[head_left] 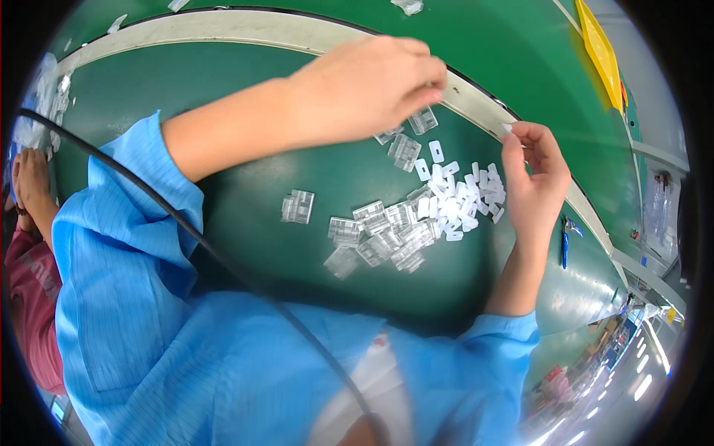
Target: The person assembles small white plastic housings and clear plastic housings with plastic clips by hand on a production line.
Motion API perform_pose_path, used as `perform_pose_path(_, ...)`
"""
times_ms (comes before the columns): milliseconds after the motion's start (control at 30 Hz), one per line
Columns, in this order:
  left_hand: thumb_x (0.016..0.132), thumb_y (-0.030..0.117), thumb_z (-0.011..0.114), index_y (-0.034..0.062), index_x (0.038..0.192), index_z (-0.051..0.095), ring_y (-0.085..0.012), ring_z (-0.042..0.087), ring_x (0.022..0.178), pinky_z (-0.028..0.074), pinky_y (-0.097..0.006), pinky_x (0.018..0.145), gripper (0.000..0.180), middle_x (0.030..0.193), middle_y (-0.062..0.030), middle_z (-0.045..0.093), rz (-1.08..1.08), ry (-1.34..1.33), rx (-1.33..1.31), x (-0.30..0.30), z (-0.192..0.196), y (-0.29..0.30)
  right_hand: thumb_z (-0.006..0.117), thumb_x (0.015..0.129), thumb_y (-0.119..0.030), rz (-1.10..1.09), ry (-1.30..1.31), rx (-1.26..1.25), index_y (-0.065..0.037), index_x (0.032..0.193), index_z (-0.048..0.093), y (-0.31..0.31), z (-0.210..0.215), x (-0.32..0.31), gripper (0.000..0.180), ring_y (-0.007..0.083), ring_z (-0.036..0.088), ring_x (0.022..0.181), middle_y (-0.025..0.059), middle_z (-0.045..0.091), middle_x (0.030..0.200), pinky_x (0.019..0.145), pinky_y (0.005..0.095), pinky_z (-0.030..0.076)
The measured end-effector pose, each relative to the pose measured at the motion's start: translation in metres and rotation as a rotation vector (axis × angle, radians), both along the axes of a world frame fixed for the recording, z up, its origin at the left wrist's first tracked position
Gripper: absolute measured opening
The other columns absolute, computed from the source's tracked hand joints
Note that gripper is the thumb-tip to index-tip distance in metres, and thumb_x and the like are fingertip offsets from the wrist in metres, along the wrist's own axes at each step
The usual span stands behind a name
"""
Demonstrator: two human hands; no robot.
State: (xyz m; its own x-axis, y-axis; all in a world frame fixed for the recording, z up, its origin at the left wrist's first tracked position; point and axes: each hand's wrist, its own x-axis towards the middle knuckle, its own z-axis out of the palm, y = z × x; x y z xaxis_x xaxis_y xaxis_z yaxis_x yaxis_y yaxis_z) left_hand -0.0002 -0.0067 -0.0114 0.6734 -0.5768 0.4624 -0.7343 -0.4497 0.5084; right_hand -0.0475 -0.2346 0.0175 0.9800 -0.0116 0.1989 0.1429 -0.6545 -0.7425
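My left hand [368, 89] reaches across the far part of the green table, palm down and slightly blurred. Its fingers are curled together, and what they hold, if anything, is hidden. Just below them lie clear plastic housings [405, 152], partly covered by the hand. Between thumb and index finger, my right hand [537, 175] pinches a small white plastic piece [508, 128]. Beside that hand spreads a pile of small white rectangular pieces [454, 197], some with a slot. More clear housings [383, 234] are heaped nearer to me, and a single clear housing [298, 207] lies apart to the left.
A pale raised rail [201, 28] curves along the table's far edge. Blue-handled pliers [565, 245] lie to the right. A black cable [186, 227] crosses the view in front of my left sleeve. At far left are another person's hand [33, 182] and plastic bags [43, 97]. A yellow tray [599, 52] stands beyond.
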Motion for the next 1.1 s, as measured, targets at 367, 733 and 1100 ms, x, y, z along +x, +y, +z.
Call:
perform_pose_path(367,0.077,0.004,0.058,0.0023,0.097,0.062,-0.0265,0.053,0.096,0.045,-0.035,0.084,0.021,0.098,-0.008,0.059,-0.135,0.033,0.188,0.0,0.016,-0.003,0.06,0.085,-0.004,0.176,0.19,0.444,0.003,0.097,0.061,0.012,-0.006,-0.014,0.015,0.0053,0.054,0.074,0.0029,0.061,0.086,0.066,0.0175,0.043)
perform_pose_path(733,0.071,0.009,0.066,0.0011,0.09,0.06,-0.0277,0.055,0.089,0.046,-0.035,0.078,0.021,0.094,-0.0086,0.058,-0.208,0.078,0.181,-0.004,0.012,-0.016,0.062,0.082,-0.004,0.125,0.144,0.406,0.003,0.09,0.061,0.014,-0.001,0.012,0.011,0.0054,0.053,0.068,0.0012,0.059,0.078,0.061,0.0175,0.042)
perform_pose_path(1100,0.087,0.023,0.056,-0.0033,0.083,0.064,-0.0131,0.062,0.064,0.051,-0.026,0.062,0.028,0.084,-0.0099,0.065,-0.135,1.123,-0.506,0.017,0.024,-0.029,0.055,0.087,-0.01,0.162,0.28,0.961,0.002,0.096,0.057,0.026,0.0,0.007,0.014,0.014,0.06,0.076,0.0099,0.063,0.083,0.069,0.0249,0.049)
